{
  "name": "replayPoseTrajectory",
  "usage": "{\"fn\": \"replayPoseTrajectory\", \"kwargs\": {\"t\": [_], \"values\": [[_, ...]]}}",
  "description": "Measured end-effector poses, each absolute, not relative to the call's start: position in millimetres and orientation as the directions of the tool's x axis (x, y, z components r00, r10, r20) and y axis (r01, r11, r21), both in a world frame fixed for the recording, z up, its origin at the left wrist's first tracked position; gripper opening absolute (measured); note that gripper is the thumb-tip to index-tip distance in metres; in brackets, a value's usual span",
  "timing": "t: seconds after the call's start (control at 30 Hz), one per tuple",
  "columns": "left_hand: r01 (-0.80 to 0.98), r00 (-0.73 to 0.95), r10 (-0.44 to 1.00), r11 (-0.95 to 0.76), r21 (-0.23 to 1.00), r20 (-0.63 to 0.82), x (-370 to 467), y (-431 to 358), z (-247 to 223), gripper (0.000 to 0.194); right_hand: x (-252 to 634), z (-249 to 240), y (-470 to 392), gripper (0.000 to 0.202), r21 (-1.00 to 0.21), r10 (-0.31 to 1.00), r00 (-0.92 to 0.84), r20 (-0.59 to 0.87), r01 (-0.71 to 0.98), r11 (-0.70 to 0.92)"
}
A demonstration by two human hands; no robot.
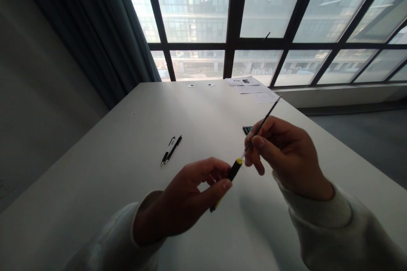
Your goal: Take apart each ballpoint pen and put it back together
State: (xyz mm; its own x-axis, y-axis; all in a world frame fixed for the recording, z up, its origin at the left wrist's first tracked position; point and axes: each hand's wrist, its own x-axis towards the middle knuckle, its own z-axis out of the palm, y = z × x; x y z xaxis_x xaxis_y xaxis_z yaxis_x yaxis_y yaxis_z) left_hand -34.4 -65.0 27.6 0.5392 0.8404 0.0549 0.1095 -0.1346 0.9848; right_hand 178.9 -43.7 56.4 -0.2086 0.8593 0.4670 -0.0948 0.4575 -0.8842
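A slim, cylindrical black-and-yellow pen barrel point(234, 171) slants in the left grip point(192, 194), its yellow-rimmed end tilted up to the right; a thin, straight, dark rod point(267, 116) slants along nearly the same line in the right grip point(288, 150), its pale lower end at the yellow rim, whether inside or just beside is unclear

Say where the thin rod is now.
In the head view, right of centre: the thin rod slants through the grip of the right hand, its lower end close to the yellow end of the black barrel in the left hand.
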Motion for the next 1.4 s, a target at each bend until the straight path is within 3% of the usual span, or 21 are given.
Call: {"fn": "replayPoseTrajectory", "kwargs": {"t": [0.17, 0.27, 0.6, 1.03, 1.23, 1.3, 1.4], "values": [[0.114, 0.54, 0.839, -0.158, 0.981, 0.072, -34.3, -63.6, 30.4, 0.025, 181.3, 57.0, -44.7, 0.012, -0.878, 0.836, -0.348, 0.424, 0.066, 0.473], [0.127, 0.526, 0.846, -0.175, 0.976, 0.083, -33.6, -62.6, 32.7, 0.023, 182.4, 56.9, -44.6, 0.01, -0.891, 0.832, -0.397, 0.387, 0.072, 0.449], [0.098, 0.521, 0.847, -0.181, 0.979, 0.104, -31.6, -60.5, 21.1, 0.023, 182.5, 58.4, -43.2, 0.008, -0.926, 0.869, -0.329, 0.371, -0.059, 0.373], [0.256, 0.459, 0.881, -0.259, 0.931, 0.119, -30.1, -58.7, 25.1, 0.014, 181.5, 58.4, -40.6, 0.013, -0.884, 0.847, -0.434, 0.308, 0.198, 0.423], [0.266, 0.442, 0.888, -0.265, 0.927, 0.127, -31.1, -57.8, 21.1, 0.015, 186.8, 58.4, -39.8, 0.017, -0.903, 0.852, -0.435, 0.29, 0.171, 0.395], [0.246, 0.427, 0.896, -0.247, 0.937, 0.124, -32.8, -58.4, 17.7, 0.018, 194.9, 54.6, -33.1, 0.027, -0.891, 0.886, -0.372, 0.276, 0.247, 0.381], [0.237, 0.419, 0.903, -0.216, 0.947, 0.101, -34.5, -60.2, 13.3, 0.021, 210.3, 40.9, -13.8, 0.03, -0.774, 0.939, -0.291, 0.185, 0.545, 0.322]]}}
